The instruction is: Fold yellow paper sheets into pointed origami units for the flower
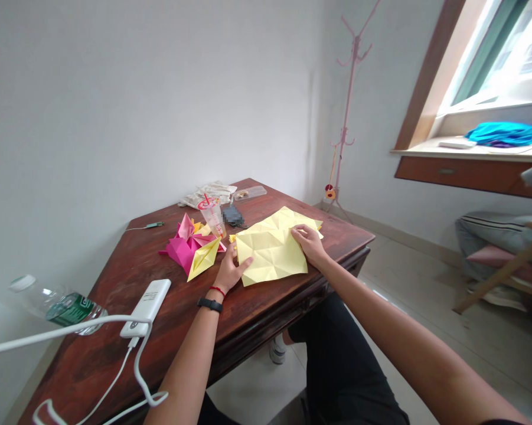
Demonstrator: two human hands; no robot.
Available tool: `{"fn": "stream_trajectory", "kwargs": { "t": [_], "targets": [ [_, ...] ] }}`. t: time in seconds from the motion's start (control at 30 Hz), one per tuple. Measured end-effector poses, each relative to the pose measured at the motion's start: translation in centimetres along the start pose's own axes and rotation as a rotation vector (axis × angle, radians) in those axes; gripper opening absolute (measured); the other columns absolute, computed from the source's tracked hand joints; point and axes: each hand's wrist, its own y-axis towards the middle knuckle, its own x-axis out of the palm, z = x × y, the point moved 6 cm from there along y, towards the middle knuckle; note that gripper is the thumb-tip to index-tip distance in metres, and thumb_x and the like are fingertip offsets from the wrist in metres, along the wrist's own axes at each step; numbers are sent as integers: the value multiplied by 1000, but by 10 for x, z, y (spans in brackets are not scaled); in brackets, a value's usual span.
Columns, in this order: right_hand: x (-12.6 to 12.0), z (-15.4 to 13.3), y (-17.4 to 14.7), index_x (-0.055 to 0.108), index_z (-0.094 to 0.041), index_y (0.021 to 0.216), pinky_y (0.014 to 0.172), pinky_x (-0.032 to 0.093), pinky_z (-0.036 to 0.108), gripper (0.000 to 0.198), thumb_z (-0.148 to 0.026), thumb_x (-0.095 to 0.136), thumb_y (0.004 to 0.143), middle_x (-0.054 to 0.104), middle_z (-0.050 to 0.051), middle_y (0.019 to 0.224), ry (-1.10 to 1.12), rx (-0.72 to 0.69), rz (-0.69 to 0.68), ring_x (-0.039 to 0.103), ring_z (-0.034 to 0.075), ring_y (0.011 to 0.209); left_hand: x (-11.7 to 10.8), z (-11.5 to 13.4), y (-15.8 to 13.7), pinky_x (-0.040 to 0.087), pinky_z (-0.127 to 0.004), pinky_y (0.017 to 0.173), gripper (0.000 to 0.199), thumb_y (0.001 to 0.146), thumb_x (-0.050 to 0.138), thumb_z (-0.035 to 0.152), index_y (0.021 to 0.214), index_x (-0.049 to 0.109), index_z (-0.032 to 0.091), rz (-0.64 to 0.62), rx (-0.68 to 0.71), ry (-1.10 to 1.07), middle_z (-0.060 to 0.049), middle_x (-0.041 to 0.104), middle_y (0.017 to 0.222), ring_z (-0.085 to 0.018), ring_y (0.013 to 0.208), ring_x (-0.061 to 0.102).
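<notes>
A pale yellow sheet of creased paper (272, 258) is held a little tilted at the near edge of the table. My left hand (233, 267) grips its left edge, with the thumb on top and the other fingers mostly behind. At the upper right edge my right hand (307, 241) pinches the same sheet. Another creased yellow sheet (286, 218) lies behind it, partly covered. To the left of my left hand sit folded pink and magenta paper pieces (180, 247) and a folded yellow paper piece (204, 258).
A plastic cup with a red straw (213, 217) stands behind the folded pieces, near a dark blurred object (233, 216). A white power bank (146, 308) with cables and a plastic bottle (62, 307) are on the left. A pink coat rack (349, 100) stands in the corner.
</notes>
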Motion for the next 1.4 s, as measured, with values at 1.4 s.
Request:
{"fn": "stream_trajectory", "kwargs": {
  "t": [1.4],
  "targets": [
    [3, 13, 10, 77, -20, 100, 74, 55, 35, 39, -51, 69, 78, 77, 7, 95, -173, -34, -141, 69, 25, 84, -19, 0, 5, 54, -38, 84, 61, 84, 57, 67, 106, 72, 13, 183, -100, -205, -13, 76, 100, -29, 96, 71]
  ]
}}
